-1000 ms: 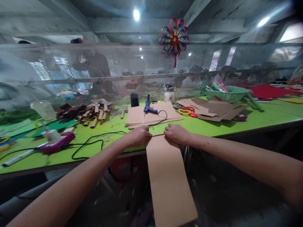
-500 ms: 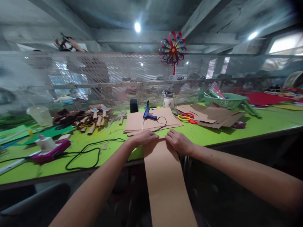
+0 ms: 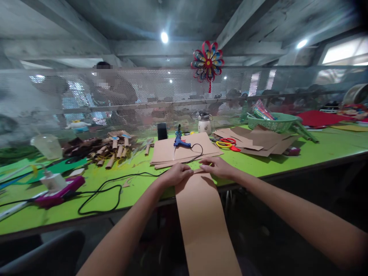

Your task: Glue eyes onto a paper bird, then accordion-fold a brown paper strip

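A long tan paper strip (image 3: 204,222) hangs from the front edge of the green table (image 3: 138,189) down toward me. My left hand (image 3: 175,175) pinches the strip's far end from the left, fingers closed on it. My right hand (image 3: 216,167) presses and grips the same end from the right. Both hands rest on the table just in front of a stack of tan card sheets (image 3: 184,149), on which a blue glue gun (image 3: 180,139) lies with its black cord.
Scissors with yellow and red handles (image 3: 227,145), loose brown card pieces (image 3: 258,138) and a green basket (image 3: 273,122) lie to the right. Rolled paper tubes (image 3: 112,149), a pink glue gun (image 3: 60,191) and a black cable (image 3: 106,191) lie left. A person stands behind the mesh screen (image 3: 115,96).
My hands shifted slightly along the strip's far end, the right one moving forward. The view tilted up a little. The person behind the screen lowered raised arms.
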A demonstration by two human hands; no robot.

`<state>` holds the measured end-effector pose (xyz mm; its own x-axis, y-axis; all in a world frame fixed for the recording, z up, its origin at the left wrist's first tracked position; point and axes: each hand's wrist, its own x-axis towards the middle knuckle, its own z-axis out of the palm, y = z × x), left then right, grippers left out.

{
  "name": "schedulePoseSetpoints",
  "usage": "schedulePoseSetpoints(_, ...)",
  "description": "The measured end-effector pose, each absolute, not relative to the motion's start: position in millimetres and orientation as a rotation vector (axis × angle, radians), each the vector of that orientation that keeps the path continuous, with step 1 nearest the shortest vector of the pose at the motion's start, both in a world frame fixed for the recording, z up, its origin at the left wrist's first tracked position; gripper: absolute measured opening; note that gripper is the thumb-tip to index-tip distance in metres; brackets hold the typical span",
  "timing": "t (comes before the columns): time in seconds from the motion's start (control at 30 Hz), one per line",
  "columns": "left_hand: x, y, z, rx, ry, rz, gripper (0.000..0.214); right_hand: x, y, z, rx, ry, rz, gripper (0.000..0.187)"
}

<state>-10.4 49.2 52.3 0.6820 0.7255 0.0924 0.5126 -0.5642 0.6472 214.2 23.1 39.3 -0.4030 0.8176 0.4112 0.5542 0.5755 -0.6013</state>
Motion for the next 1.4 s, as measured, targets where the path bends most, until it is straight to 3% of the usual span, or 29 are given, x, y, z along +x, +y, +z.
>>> schedulePoseSetpoints(0.13,-12,46,51,2.300,0.941,0.492,0.038,202,34,37,-1.183,-2.130,0.666,0.045)
schedulePoseSetpoints(0.83,-10,43,49,2.420,0.894,0.517,0.038,207,35,27,-1.000,-1.935,1.023,0.042)
schedulePoseSetpoints(1.0,-11,42,50,2.456,0.890,0.514,0.039,199,38,33,-0.902,-2.148,0.974,0.039)
schedulePoseSetpoints(1.4,-14,43,52,2.470,0.915,0.496,0.034,197,35,28,-1.059,-1.975,0.911,0.035)
